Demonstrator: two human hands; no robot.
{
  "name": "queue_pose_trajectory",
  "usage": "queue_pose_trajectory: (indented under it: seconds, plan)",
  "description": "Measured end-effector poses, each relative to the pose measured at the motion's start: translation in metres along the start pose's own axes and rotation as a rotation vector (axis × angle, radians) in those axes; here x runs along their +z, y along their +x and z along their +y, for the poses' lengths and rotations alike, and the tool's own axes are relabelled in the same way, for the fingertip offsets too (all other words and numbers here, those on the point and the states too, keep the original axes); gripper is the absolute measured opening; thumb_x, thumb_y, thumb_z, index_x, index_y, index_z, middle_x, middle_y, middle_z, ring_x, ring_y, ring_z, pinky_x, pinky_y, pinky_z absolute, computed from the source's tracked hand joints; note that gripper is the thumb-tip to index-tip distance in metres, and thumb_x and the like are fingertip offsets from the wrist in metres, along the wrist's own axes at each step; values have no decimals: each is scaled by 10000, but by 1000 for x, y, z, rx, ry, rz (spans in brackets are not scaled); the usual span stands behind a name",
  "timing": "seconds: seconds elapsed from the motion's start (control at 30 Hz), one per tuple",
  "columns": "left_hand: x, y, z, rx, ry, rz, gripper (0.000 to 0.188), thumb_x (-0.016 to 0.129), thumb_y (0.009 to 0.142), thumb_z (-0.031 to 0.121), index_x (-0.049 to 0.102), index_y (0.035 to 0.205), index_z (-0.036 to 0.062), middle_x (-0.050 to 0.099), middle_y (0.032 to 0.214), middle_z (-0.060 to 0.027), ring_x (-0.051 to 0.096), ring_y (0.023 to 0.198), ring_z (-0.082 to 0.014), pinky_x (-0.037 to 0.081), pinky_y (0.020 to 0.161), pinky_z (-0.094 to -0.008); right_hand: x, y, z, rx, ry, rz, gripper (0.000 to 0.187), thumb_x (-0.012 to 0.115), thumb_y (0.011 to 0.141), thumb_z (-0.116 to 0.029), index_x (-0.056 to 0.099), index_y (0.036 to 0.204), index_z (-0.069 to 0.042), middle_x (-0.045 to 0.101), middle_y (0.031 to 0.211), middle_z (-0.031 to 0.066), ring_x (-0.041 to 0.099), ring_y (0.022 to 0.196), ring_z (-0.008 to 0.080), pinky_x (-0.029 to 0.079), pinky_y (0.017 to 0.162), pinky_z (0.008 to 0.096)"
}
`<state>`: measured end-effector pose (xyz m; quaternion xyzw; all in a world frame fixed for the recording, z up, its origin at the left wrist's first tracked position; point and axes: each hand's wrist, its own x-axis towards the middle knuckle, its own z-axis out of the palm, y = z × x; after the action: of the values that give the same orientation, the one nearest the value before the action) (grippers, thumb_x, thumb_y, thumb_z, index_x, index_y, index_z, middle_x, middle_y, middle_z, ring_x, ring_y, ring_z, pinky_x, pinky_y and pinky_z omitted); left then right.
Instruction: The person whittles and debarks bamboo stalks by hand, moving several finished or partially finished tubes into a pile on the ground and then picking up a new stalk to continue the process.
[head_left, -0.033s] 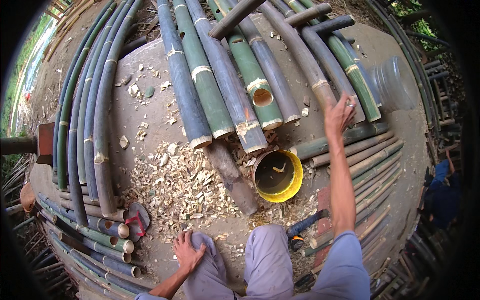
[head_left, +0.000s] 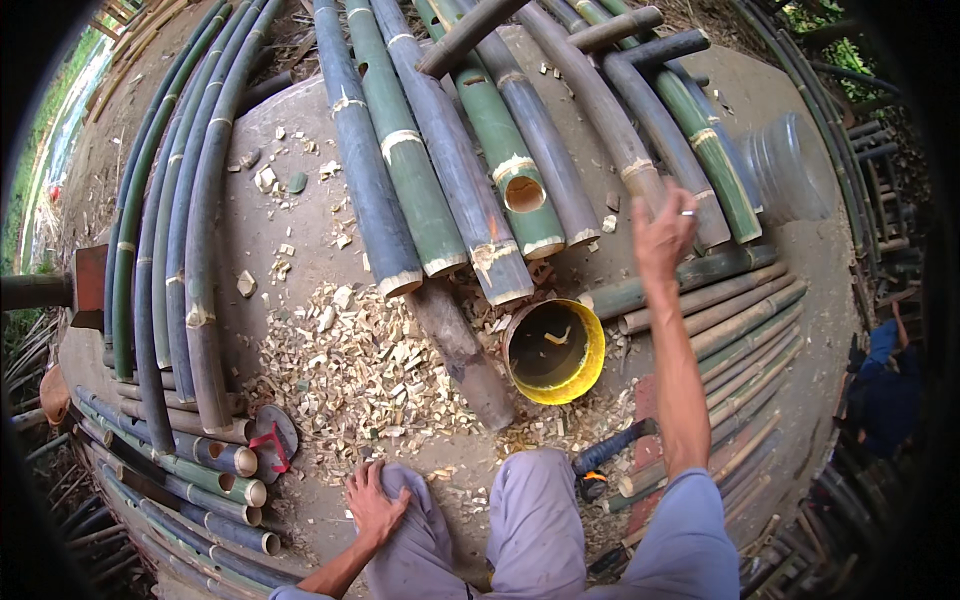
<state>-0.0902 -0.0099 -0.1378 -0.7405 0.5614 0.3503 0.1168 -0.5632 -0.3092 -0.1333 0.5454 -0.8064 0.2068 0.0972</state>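
My left hand lies on my left knee, fingers spread, with nothing in it. Over the near end of a grey-brown bamboo pole is my right hand, arm stretched forward. Its fingers are slightly bent and apart, and a ring shows on one. The hand hides the pole's end, so whether it touches the pole is unclear. Just right of it lie a grey bamboo pole and a green bamboo pole. Left of it, a green pole with a round hole lies among several others.
A yellow-rimmed bucket of dark liquid stands before my knees, beside a short log and scattered wood chips. A dark-handled tool lies by my right knee. Bamboo stacks flank me. A sandal lies left; a clear plastic container right.
My right hand has shifted a little left, from between two poles to over the grey-brown pole's end. My left hand stays on my knee.
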Motion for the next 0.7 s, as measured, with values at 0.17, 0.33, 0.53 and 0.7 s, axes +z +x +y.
queue_pose_trajectory:
  seconds: [0.17,0.33,0.53,0.7]
  plan:
    - [-1,0,1,1,-7,-7,698,690,654,414,510,1274,149,441,1303,-113,378,1210,-354,324,1021,-520,36,-52,-37,82,678,-339,689,596,889,-441,350,1394,-43,464,1310,282,482,1198,386,384,1012,470]
    - [2,-1,-1,22,9,21,688,696,654,411,515,1262,143,447,1284,-113,384,1196,-358,336,1002,-526,48,-41,-23,853,1308,-350,562,534,897,-501,490,1158,-5,629,924,197,648,720,249,554,586,346]
    - [2,-1,-5,-6,-3,7,693,696,651,404,510,1264,137,445,1293,-127,387,1193,-363,339,1007,-513,35,-37,-11,1287,1623,-267,780,515,867,-614,349,1298,15,585,893,174,585,637,214,557,597,357]
    - [1,-1,2,30,28,28,664,702,637,374,526,1232,138,474,1253,-119,410,1170,-355,366,989,-496,45,-52,-27,924,1314,-43,814,768,790,-223,258,1389,-16,544,1060,174,617,734,231,562,640,330]
